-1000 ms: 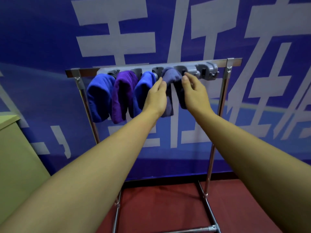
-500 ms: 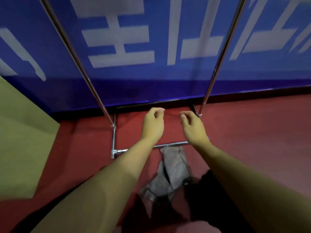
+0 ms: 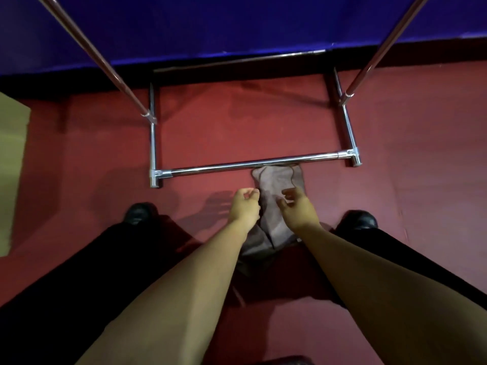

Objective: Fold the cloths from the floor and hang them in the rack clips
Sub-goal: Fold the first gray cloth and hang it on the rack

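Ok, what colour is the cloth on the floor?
Grey, plain, no pattern; the cloth shows only in the head view, lying against the rack's base bar.

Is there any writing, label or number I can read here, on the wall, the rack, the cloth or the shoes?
None can be read in this view.
Blue wall: plain here, no lettering in view.
Rack bar: bare metal, no label.
Grey cloth: no tag or print visible.
Shoes: dark and blurred, no brand to make out.
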A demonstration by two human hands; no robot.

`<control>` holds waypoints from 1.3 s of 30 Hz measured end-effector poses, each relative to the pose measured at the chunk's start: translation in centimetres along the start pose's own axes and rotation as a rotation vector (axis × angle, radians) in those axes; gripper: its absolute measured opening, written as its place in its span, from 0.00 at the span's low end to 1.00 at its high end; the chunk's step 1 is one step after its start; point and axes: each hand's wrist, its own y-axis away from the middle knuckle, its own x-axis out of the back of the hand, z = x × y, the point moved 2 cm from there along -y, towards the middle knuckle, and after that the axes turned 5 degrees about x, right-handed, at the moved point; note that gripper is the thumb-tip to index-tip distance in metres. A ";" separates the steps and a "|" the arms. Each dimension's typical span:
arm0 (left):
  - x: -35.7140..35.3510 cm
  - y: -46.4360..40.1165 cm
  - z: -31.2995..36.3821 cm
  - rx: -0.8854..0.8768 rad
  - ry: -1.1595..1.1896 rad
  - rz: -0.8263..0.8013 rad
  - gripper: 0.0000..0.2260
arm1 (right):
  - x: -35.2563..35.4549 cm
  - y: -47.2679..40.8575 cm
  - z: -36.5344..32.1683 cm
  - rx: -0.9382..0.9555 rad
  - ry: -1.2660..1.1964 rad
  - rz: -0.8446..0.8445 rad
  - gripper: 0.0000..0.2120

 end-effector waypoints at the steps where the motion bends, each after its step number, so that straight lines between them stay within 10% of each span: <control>1: -0.6 -1.4 -0.8 0.017 0.002 0.001 0.08 | -0.6 -0.9 1.1 -0.041 -0.007 -0.001 0.22; 8: -4.8 -7.4 -3.1 0.076 -0.203 0.092 0.24 | -3.3 -5.4 6.5 -0.192 -0.014 0.106 0.31; 15: -5.2 -7.6 -5.8 0.091 -0.221 0.037 0.11 | -3.1 -6.4 7.7 -0.390 -0.191 0.099 0.27; 21: -3.6 -3.0 -3.7 0.052 -0.055 -0.015 0.04 | -2.6 -2.8 5.3 -0.654 -0.594 -0.238 0.33; 29: 2.0 5.7 0.4 0.081 0.037 -0.014 0.11 | 2.9 4.3 -3.8 -0.193 -0.563 -0.116 0.20; 39: 11.5 19.0 5.6 0.010 0.383 -0.043 0.17 | 7.4 16.4 -18.3 0.046 -0.965 -0.651 0.23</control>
